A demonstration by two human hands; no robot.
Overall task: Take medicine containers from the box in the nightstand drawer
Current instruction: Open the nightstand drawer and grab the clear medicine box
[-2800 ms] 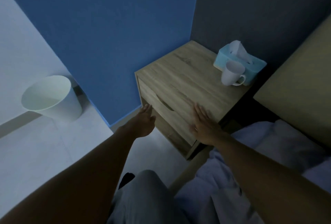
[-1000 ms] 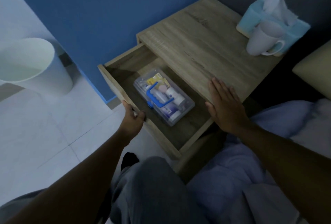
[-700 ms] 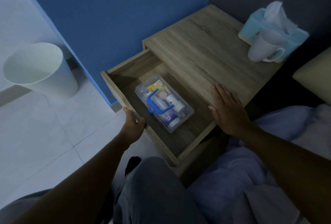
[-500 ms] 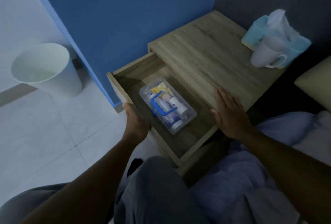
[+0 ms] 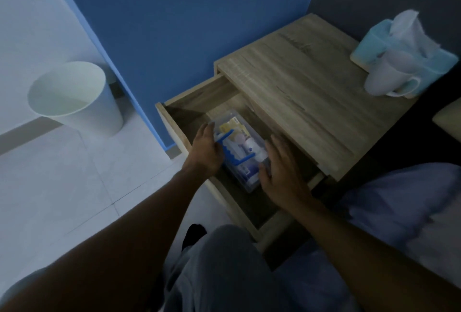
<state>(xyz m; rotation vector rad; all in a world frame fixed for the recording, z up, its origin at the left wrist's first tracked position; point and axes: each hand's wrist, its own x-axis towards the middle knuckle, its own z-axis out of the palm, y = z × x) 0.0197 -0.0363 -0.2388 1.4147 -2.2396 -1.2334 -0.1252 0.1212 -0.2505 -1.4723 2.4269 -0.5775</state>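
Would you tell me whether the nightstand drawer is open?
Open: the drawer is pulled out, exposing the clear box inside.

- 1 nightstand, w/ 1 drawer
- 1 clear box in drawer, 1 blue handle on it
- Containers inside box: several, too blurred to count
- 2 hands: left, right
- 1 mug
- 1 tissue box
- 1 white bin

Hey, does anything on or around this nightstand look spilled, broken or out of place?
Nothing stands out. The mug is upright against the tissue box, and the clear medicine box lies flat in the open drawer.
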